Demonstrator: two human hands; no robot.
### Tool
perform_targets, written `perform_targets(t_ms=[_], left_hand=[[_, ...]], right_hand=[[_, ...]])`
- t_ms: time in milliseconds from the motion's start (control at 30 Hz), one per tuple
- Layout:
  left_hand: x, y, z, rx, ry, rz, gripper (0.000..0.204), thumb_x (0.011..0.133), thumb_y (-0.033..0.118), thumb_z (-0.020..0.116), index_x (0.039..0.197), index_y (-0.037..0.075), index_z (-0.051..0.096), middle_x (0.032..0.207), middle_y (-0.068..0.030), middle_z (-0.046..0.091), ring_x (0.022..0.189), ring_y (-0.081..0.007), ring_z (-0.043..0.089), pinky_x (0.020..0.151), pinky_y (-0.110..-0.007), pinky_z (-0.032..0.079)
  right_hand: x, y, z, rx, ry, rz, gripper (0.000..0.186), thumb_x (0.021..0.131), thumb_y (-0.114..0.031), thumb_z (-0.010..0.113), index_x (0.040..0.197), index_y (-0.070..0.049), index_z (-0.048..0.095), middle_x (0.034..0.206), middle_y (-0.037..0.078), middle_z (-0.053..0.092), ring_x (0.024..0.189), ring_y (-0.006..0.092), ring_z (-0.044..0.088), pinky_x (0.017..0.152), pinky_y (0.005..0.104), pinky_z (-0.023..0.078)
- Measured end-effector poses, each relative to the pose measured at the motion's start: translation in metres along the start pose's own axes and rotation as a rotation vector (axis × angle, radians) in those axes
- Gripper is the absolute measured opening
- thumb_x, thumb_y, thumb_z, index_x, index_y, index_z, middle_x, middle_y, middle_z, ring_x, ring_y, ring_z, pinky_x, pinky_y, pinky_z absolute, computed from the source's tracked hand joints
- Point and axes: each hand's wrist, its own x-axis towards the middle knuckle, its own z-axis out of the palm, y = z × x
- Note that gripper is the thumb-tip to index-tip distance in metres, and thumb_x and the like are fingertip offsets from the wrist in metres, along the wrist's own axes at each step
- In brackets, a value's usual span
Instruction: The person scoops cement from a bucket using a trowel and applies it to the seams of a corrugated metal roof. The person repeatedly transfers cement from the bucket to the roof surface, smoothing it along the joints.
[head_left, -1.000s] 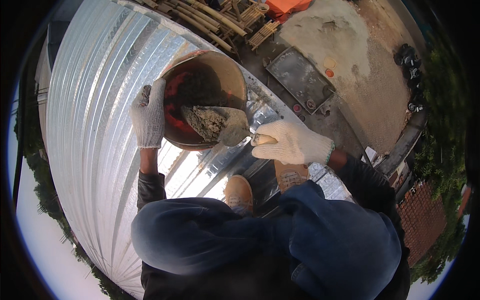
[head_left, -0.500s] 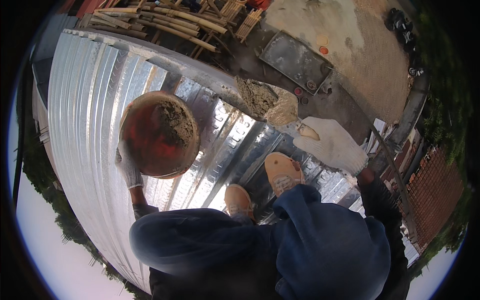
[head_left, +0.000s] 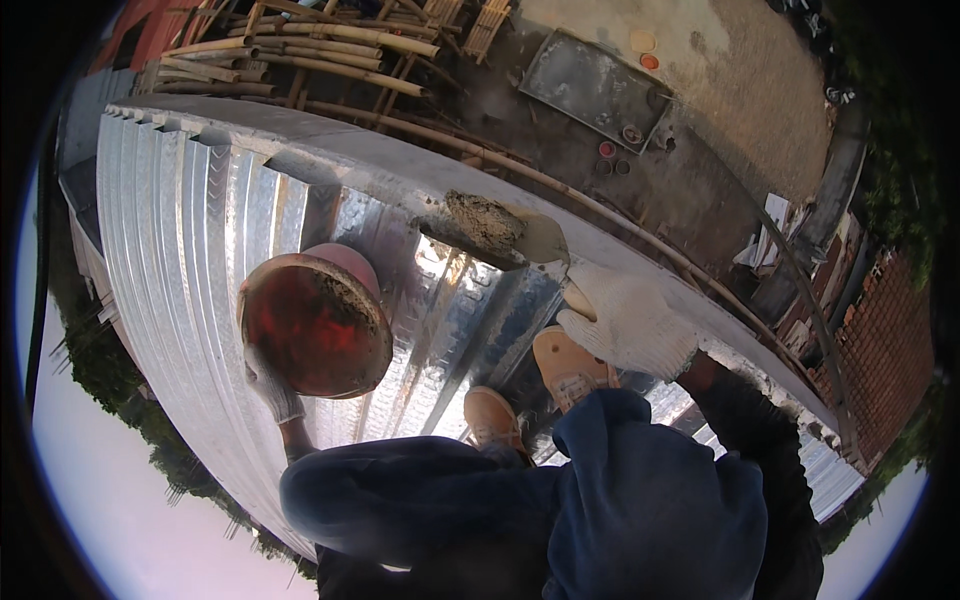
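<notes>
My left hand [head_left: 270,385], in a white knit glove, grips the near left side of a red bucket [head_left: 358,262]. The bucket is tilted with its mouth toward me, and some wet mortar clings inside along its right wall. My right hand [head_left: 630,320], gloved the same way, is closed round the handle of a trowel [head_left: 543,240]; the handle is mostly hidden by the glove. A heap of grey mortar [head_left: 485,222] lies at the blade's left end, against the edge of the concrete wall top [head_left: 400,160]. Whether the blade touches the wall cannot be made out.
Corrugated metal sheeting [head_left: 180,290] spreads under and left of my shoes [head_left: 493,420]. Beyond the wall, far below, lie bamboo poles [head_left: 340,50], a rectangular mixing trough [head_left: 590,90] and a sand-coloured ground patch [head_left: 740,110]. A tiled roof [head_left: 885,350] is at the right.
My right hand has brought the loaded trowel left and nearer, to the wall's edge. The bucket has tipped toward me and sits slightly lower in view. The view has shifted, showing more wall.
</notes>
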Motion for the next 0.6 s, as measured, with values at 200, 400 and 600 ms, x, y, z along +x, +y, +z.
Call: perform_targets(t_ms=[200,400,600], left_hand=[[0.003,-0.010,-0.017,0.027,0.004,0.018,0.040,0.120,0.034,0.064,0.136,-0.001,0.076,0.125,-0.0041,0.076,0.110,-0.0146,0.068,0.098,-0.035,0.058],[0.001,-0.001,-0.010,0.022,0.036,0.007,0.041,0.120,0.036,0.065,0.136,0.000,0.076,0.127,-0.0050,0.076,0.112,-0.0165,0.069,0.102,-0.037,0.058],[-0.002,0.015,0.026,-0.009,-0.021,-0.092,0.050,0.119,0.044,0.065,0.135,-0.002,0.076,0.126,-0.0077,0.078,0.111,-0.0180,0.072,0.098,-0.038,0.061]], right_hand=[[0.011,-0.034,0.056,-0.505,-0.010,-0.017,0.046,0.097,-0.026,0.075,0.136,-0.004,0.066,0.098,0.010,0.072,0.085,0.0277,0.076,0.070,0.0434,0.059],[0.010,-0.048,0.072,-0.872,-0.164,-0.081,0.060,0.095,-0.027,0.075,0.144,0.005,0.061,0.097,0.002,0.067,0.091,0.0140,0.072,0.066,0.0353,0.058],[0.010,-0.043,0.047,-0.843,-0.312,-0.165,0.070,0.091,-0.025,0.077,0.149,0.010,0.057,0.102,0.005,0.065,0.094,0.0139,0.069,0.063,0.0327,0.057]])
